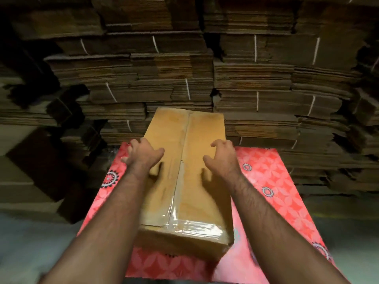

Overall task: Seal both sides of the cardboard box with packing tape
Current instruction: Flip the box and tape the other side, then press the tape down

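Now the box point(185, 177) lies long on the red cloth point(272, 181); shiny tape point(174, 206) runs down its middle seam; both hands, left point(141, 155) and right point(222, 158), spread open on top, holding nothing; it looks light, stiff, slick at the tape; grip the long sides.

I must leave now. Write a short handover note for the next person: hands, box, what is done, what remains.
Left hand: open, gripping the left edge of the cardboard box.
Right hand: open, above the box top, contact unclear.
Box lies on the red patterned cloth.
Done: clear tape on the top seam and near end.
Left: other side cannot be seen; check it. No tape roll in view.
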{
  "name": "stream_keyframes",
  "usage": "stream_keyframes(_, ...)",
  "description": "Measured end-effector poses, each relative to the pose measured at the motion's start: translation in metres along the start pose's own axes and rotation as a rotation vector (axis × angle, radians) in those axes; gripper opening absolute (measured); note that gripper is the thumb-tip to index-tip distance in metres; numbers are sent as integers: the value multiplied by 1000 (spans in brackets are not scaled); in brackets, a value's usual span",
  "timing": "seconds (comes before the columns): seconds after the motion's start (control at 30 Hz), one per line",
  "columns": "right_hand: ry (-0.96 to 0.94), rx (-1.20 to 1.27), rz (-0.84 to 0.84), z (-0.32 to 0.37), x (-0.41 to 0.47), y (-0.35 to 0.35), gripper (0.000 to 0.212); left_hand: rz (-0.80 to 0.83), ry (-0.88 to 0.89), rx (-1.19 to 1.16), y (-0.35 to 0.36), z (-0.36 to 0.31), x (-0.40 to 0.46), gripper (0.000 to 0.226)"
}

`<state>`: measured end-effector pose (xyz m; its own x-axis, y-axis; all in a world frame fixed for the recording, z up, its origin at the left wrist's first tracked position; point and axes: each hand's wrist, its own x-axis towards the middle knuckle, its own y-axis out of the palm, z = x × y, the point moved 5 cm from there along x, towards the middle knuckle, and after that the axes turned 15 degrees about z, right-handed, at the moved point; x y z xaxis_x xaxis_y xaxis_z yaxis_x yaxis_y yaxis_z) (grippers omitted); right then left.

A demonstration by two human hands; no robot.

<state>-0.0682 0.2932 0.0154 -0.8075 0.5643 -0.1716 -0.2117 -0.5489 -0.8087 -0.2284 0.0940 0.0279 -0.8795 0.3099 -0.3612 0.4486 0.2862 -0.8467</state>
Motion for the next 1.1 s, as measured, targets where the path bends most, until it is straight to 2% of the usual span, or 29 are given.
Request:
stream_keyframes(0.07, 63, -37, 48, -3, 35, -3, 56, -7, -66, -16, -3, -8, 20, 78)
stream_keyframes(0.2, 257, -114, 315, -17, 75, 12, 71, 21, -231, -161, 3, 0, 54, 86)
stream_keyframes(0.3, 238, -220, 294, -18, 83, 10, 72, 33, -243, -221, 14, -2, 66, 95)
stream_keyframes(0.43, 218, -280, 251, -27, 80, 1, 70, 11, -249, -141, 17, -15, 72, 103)
stream_keyframes(0.63, 168, -225, 255, -24, 18, 7, 65, 67, -132, 76, 15, -49, 97, 106)
stream_keyframes(0.9, 212, -146, 263, 25, -86, 67, 76, 195, 198, 176, 28, -89, 109, 98)
stream_keyframes(1.03, 277, -269, 309, 46, -86, 56, 60, 263, 346, 199, 34, -85, 92, 81)
stream_keyframes(1.1, 269, -335, 271, 53, -62, 37, 46, 218, 387, 53, 28, -70, 78, 68)
